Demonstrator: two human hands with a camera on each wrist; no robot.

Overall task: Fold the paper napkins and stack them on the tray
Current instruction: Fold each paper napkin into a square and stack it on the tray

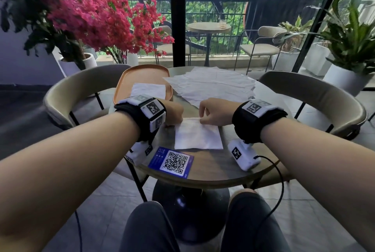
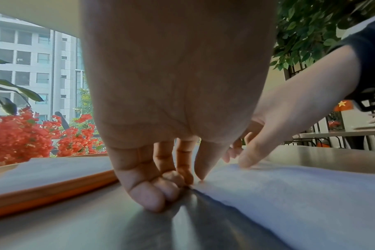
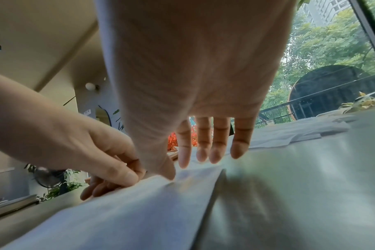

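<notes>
While bent over the round table (image 1: 205,172), pinching the far edge of the folded napkin (image 1: 197,136) with left hand (image 1: 174,112) and right hand (image 1: 215,112); near edge flat. Beside, orange tray (image 1: 129,81) bearing one folded napkin (image 1: 148,90); unfolded napkins (image 1: 211,85) beyond.

Blue QR-code card (image 1: 171,162) lies flat at the near edge of the round bench (image 1: 213,172) | beige chairs (image 1: 81,87) flank it left and right | red-flowered plant (image 1: 97,18) far left | small balcony table (image 1: 209,27) carries a glass (image 1: 223,23) | potted greenery (image 1: 353,46) far right
</notes>
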